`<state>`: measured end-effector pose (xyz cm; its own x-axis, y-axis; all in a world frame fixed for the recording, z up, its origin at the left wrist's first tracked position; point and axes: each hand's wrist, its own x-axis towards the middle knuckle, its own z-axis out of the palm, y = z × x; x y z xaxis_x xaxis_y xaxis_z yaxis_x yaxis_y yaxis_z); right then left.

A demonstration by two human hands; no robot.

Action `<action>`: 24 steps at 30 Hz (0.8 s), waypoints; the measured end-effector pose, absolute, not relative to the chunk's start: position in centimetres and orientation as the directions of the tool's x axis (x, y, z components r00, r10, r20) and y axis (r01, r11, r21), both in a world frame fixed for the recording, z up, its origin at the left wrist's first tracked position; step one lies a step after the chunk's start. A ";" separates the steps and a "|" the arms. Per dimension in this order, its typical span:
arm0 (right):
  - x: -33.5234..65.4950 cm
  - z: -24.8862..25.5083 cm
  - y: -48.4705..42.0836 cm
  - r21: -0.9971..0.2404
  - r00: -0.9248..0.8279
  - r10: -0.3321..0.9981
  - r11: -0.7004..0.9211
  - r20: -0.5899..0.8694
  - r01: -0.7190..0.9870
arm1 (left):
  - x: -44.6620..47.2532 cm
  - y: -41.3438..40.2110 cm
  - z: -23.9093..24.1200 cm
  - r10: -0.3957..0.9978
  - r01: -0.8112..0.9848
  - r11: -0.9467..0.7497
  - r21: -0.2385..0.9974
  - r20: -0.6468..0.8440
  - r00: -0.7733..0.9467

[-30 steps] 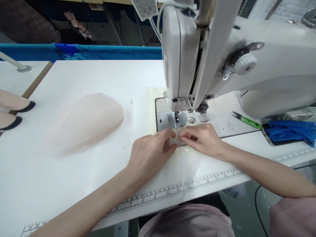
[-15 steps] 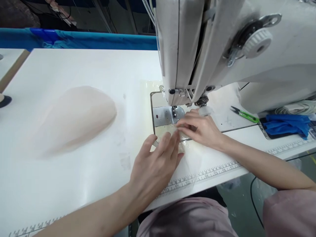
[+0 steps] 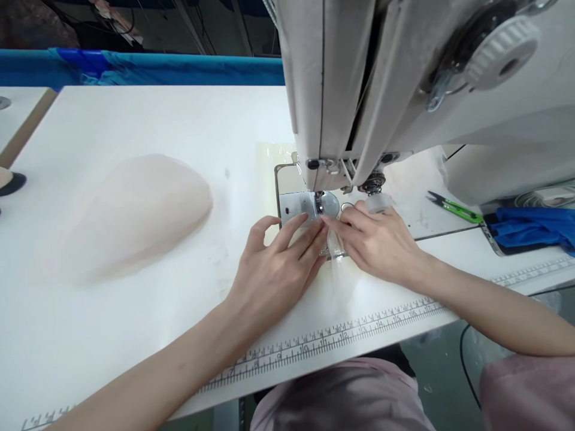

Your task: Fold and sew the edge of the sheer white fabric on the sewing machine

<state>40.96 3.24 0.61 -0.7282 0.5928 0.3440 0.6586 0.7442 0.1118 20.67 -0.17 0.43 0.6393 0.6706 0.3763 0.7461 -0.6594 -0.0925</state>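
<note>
White tabletop [image 3: 238, 120]: ran beneath both forearms, a ruler [image 3: 323, 341] printed along its near edge.
Sheer piece [image 3: 333, 244]: lay at the near side of the metal plate [image 3: 296, 203], just before the presser foot [image 3: 319, 202] and partly under the fingertips; its full outline was too faint to trace.
Left hand [image 3: 276, 269]: palm down, fingers fanned, clasping nothing that showed; it was probably spread this way to hold the thin stuff flat.
Right hand [image 3: 381, 242]: fingers bent and close together, index fingertip meeting the left hand's; whether it pinched the sheer piece could not be told. The bend seemed suited to fine control beside the foot.
Sewing machine [image 3: 309, 90]: its head overhung the plate just beyond the fingertips, so upward and forward room looked tight there.
Leftward room: tabletop stretched from the left hand to the pale sheer fabric [image 3: 157, 209], well apart, perhaps set there to leave the plate free.
Right side: green snips [image 3: 456, 209] pointed toward the machine near a blue cloth [image 3: 534, 227], likely placed within reach but off the working spot.
Near edge: both forearms crossed the ruler, leaving a wedge of tabletop between them for drawing back.
</note>
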 end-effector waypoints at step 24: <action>40.8 -0.3 4.2 0.251 -0.718 0.602 0.678 0.350 0.691 | 20.7 0.7 0.2 0.683 0.786 -0.602 -0.140 0.419 0.598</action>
<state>40.80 4.17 -0.34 -0.7177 0.6022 0.3497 0.6911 0.6778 0.2509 20.74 0.67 0.18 0.5975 0.6834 0.4195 0.7863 -0.6018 -0.1397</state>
